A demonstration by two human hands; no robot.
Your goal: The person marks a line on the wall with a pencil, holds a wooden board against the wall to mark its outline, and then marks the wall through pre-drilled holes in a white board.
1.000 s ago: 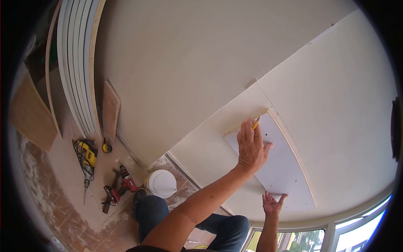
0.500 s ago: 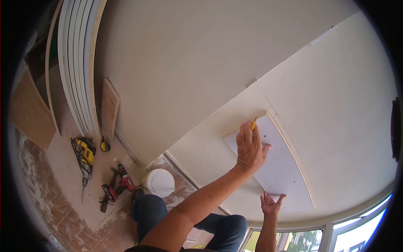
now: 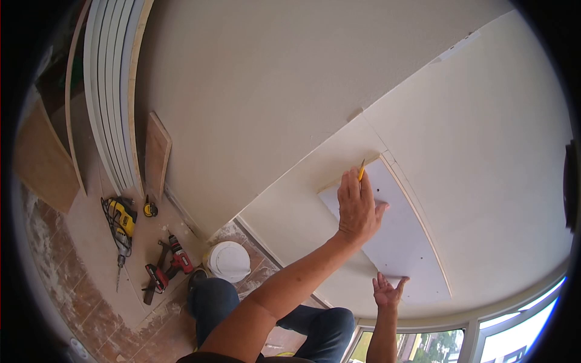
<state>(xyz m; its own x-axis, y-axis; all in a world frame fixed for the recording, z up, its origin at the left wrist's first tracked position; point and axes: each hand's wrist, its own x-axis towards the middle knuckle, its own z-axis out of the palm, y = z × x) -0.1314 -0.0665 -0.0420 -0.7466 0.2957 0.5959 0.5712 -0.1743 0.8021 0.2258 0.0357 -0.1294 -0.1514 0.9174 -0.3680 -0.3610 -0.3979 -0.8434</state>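
A white board (image 3: 396,224) with pale wooden edging and a few dark holes lies against the wall. Between the fingers of my left hand (image 3: 357,209) is a yellow pencil (image 3: 362,170), its tip pointing up near the board's upper corner. That hand's palm faces the board and its thumb rests over the board's face. Lower down, my right hand (image 3: 387,293) supports the board's lower edge, palm turned upward and thumb apart from the fingers. Thin marked lines show on the wall beside the curved edge.
A corded yellow drill (image 3: 123,221), a tape measure (image 3: 150,209), a red cordless drill (image 3: 180,257) and a hammer (image 3: 158,266) lie on the floor sheet. A white bucket (image 3: 230,261) stands near my knee. Long panels (image 3: 115,91) lean at left; windows (image 3: 436,346) are lower right.
The view has shifted slightly. My left hand and the pencil stay near the board's upper corner, with the pencil a little more upright. My right hand keeps its place at the lower edge.
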